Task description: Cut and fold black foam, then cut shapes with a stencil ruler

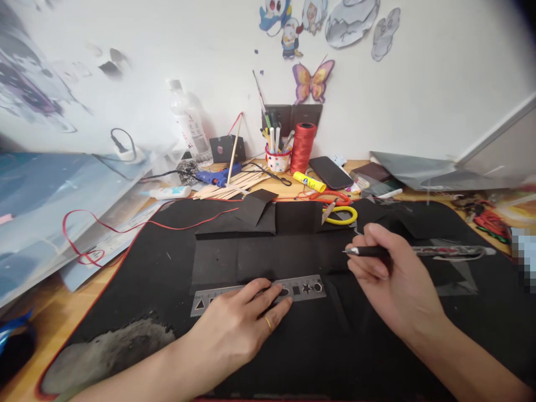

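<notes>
A clear ruler (pixel 312 288) with shape cutouts lies across the lower edge of a folded black paper (pixel 293 251) on the black mat (pixel 159 279). My left hand (pixel 247 318) rests on the ruler, its fingers spread and pressing it flat. Above the mat, to the right of the paper, my right hand (pixel 393 273) is closed around a pen (pixel 439 251), whose tip points left and touches nothing. Scissors with red and yellow handles (pixel 341 221) lie behind the paper.
Behind the mat are wooden sticks (pixel 234 184), a blue glue gun (pixel 218 176), a pen cup (pixel 278 161), a red thread spool (pixel 303 148), a yellow glue stick (pixel 309 182) and a phone (pixel 330 172). Red ribbon (pixel 138 226) trails over the left side. A bottle (pixel 190 128) stands by the wall.
</notes>
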The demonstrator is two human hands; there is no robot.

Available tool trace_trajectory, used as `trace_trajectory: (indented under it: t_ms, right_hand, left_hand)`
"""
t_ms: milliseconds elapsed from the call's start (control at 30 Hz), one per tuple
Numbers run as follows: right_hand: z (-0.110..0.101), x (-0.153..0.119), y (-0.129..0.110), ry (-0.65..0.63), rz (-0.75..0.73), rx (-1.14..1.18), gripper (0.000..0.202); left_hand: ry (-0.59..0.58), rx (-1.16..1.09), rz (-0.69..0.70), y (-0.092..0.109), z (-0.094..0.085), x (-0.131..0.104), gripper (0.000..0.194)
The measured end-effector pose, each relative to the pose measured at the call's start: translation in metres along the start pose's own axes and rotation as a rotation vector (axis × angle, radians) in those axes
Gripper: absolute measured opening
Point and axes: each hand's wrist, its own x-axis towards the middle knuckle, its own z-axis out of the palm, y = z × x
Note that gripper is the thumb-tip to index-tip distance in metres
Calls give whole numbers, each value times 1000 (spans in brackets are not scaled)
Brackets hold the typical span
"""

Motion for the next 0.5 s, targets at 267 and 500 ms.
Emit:
trace_trajectory:
  t_ms: [267,500]
  right_hand:
    - [-3,6,-7,2,-48,-101,33]
    - [-8,7,0,-15,-27,-225,33]
  left_hand:
    - [-19,15,-13,0,2,2,35]
    - [9,9,-2,0,8,-2,38]
